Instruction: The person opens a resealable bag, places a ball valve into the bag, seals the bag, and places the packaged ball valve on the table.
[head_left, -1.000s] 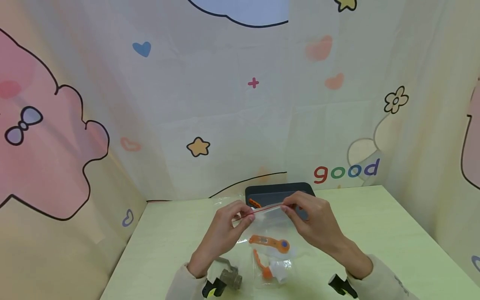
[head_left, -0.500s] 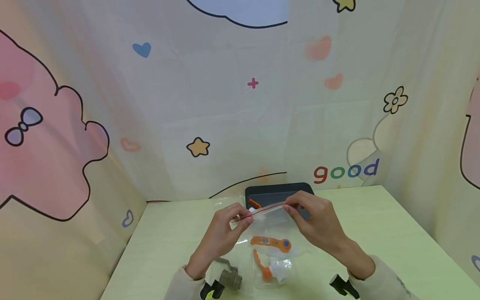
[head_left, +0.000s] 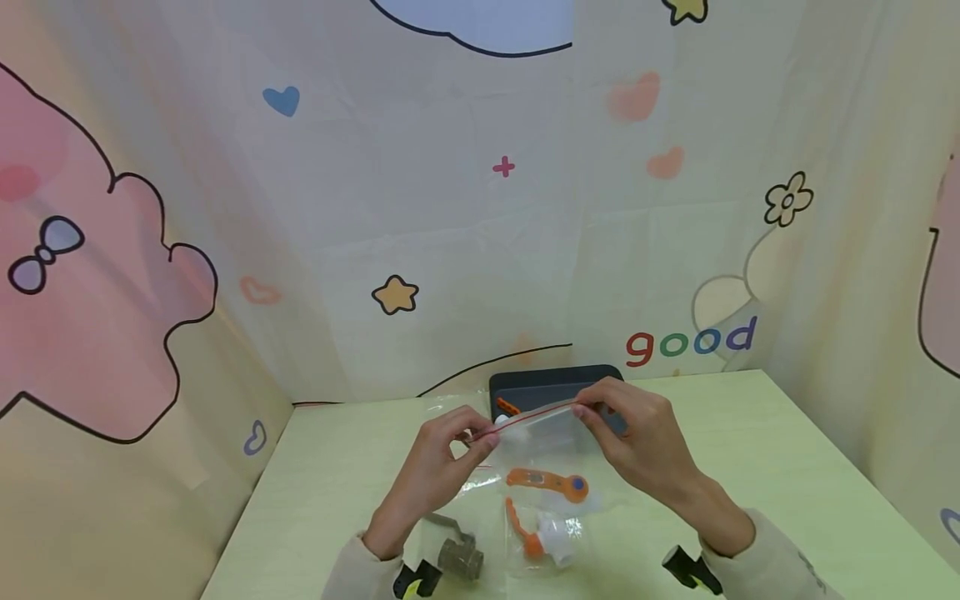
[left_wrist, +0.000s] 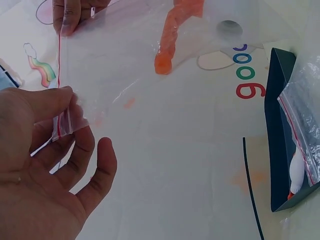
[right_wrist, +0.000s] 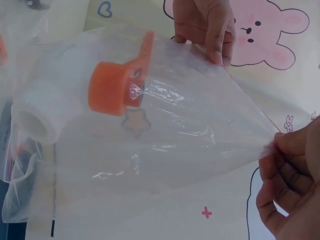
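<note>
Both hands hold up a clear zip bag by its red-lined top edge. The left hand pinches one end between thumb and fingers, and the right hand pinches the other. Between them the seal line runs taut. A white plastic valve with an orange handle lies inside the bag; in the head view its orange handle shows below the hands, with a blue dot at one end. From the left wrist, the bag's corner sits between the thumb and fingers.
Nearer on the table lies another bagged white valve with an orange handle. To its left is a grey-brown valve with a lever, in clear plastic. A dark tray with bagged pieces stands at the back, before a printed cloth.
The hands have drawn slightly apart, the left moving a little left and the right a little right. The bagged valve has shifted slightly right with them.
</note>
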